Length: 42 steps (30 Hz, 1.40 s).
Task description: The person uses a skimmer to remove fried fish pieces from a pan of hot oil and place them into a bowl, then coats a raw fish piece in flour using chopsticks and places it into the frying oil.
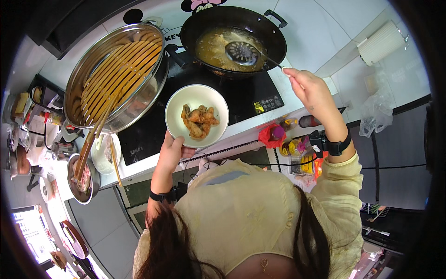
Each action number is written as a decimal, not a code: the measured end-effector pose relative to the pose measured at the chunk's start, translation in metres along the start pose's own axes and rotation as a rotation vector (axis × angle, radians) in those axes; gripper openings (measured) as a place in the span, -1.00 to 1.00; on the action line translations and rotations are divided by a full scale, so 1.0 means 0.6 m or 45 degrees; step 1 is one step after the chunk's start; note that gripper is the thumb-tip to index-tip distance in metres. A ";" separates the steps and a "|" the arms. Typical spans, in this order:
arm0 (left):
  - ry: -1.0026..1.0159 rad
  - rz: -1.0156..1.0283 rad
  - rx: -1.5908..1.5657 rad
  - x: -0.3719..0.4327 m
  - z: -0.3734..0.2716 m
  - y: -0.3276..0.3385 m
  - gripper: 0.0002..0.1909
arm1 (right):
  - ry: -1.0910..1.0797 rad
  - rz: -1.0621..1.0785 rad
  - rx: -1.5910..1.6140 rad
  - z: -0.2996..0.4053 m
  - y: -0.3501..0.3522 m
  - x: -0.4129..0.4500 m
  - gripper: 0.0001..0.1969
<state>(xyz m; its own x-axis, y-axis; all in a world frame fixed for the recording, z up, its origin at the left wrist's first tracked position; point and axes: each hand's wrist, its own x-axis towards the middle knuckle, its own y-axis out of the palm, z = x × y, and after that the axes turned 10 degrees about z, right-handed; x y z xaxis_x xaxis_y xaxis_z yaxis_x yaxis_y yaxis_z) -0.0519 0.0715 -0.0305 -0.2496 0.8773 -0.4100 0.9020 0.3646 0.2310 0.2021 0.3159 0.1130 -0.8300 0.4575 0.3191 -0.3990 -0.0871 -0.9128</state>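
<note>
My left hand [173,145] grips the rim and side of a white bowl [218,104], held in front of the black glass cooktop. Several browned fried pieces [199,120] lie together at the bottom of the bowl. With my right hand [306,87] I hold the handle of a slotted skimmer [242,53]. The skimmer's dark perforated head rests at the surface of bubbling yellow oil [210,43] in a black wok [275,38]. Pale pieces show in the oil beside the skimmer, partly hidden by froth.
A steel steamer pot [139,115] with a bamboo rack [122,80] stands left on the cooktop [240,94]; wooden tongs [85,155] lean over its rim. Further left are a white plate [101,160] with chopsticks [115,164] and a steel bowl [95,181] of raw meat. Bottles [291,148] stand below right.
</note>
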 end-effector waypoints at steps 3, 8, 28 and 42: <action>-0.018 -0.018 0.035 -0.009 0.002 -0.002 -0.50 | -0.057 0.135 -0.122 0.003 0.008 0.015 -0.79; -0.094 -0.014 0.002 -0.010 0.010 -0.003 -0.53 | -0.091 0.144 0.039 -0.016 0.043 0.030 -0.78; -0.066 -0.103 -0.002 0.005 0.004 -0.012 -0.56 | -0.287 0.096 -0.112 0.027 0.023 -0.043 -0.68; -0.034 0.040 0.004 0.025 -0.018 -0.005 -0.51 | -0.231 0.097 -0.034 0.024 0.024 -0.052 -0.70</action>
<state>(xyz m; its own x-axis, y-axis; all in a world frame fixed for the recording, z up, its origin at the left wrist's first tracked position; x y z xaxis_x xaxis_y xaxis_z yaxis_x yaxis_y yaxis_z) -0.0623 0.0870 -0.0282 -0.2113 0.8796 -0.4262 0.9105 0.3357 0.2414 0.2164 0.2876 0.0937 -0.9150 0.2833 0.2873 -0.3238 -0.0910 -0.9417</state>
